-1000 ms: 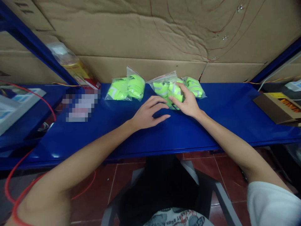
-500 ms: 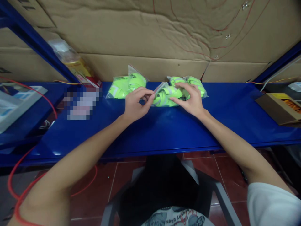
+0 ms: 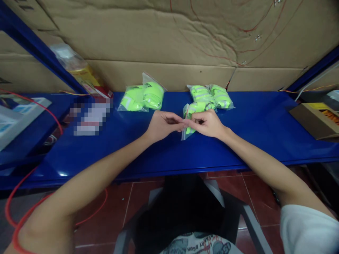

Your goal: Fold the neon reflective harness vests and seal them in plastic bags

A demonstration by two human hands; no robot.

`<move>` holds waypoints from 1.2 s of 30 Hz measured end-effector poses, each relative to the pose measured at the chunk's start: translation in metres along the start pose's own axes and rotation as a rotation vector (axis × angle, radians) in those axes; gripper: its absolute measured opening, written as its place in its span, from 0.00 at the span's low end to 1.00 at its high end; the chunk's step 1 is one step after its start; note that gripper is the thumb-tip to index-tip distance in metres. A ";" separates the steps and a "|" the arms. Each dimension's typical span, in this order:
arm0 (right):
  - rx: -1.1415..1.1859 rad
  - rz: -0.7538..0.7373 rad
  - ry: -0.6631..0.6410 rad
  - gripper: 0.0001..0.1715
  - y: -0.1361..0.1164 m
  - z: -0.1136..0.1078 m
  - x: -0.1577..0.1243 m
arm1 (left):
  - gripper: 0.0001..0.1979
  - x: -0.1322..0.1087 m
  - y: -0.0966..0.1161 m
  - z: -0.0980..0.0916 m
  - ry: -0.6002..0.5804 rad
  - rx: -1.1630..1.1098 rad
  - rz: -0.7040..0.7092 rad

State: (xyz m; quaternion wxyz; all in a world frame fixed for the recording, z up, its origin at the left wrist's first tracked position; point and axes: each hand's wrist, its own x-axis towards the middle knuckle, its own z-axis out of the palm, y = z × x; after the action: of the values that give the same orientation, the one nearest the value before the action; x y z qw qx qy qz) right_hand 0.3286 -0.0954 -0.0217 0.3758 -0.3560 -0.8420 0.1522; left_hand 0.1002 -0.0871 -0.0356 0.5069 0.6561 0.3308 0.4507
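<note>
A clear zip bag with a bright yellow-green reflective strap folded inside lies on the blue tabletop, its opening edge facing left. Both hands meet at that edge. My left hand pinches it from the left, fingertips together. From the right, my right hand grips the same edge between thumb and fingers and covers part of the bag. Just behind are two similar filled bags, one at the middle and one on the right. Two more filled bags, a left one and an overlapping one, lie farther left.
Cardboard lines the back of the blue table. At the left stand a plastic-covered bottle and a red-and-yellow box. An open carton sits at the right; a red hose loops at lower left.
The bag between my hands has turned and come nearer, its opening edge now facing left. My right hand has closed from a spread pose onto that edge beside my left fingertips.
</note>
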 end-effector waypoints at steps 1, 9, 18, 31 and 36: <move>-0.002 0.006 0.001 0.37 0.000 0.001 0.000 | 0.20 0.000 0.000 0.001 -0.021 -0.015 -0.024; -0.055 -0.053 -0.092 0.21 -0.001 -0.004 0.000 | 0.19 0.005 -0.005 -0.005 -0.131 -0.096 -0.184; -0.059 -0.080 -0.106 0.20 0.001 -0.005 0.001 | 0.19 0.008 -0.005 -0.007 -0.278 -0.095 -0.032; -0.041 -0.061 -0.121 0.17 0.001 -0.006 0.001 | 0.21 0.006 -0.010 -0.007 -0.279 -0.110 -0.050; -0.031 -0.054 -0.127 0.13 0.003 -0.006 0.001 | 0.21 0.003 -0.013 -0.006 -0.245 -0.067 -0.010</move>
State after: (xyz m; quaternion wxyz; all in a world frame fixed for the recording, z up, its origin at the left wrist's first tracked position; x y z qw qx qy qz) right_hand 0.3340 -0.0928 -0.0188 0.3198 -0.3285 -0.8758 0.1512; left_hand 0.0963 -0.0786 -0.0467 0.5672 0.6873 0.2544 0.3756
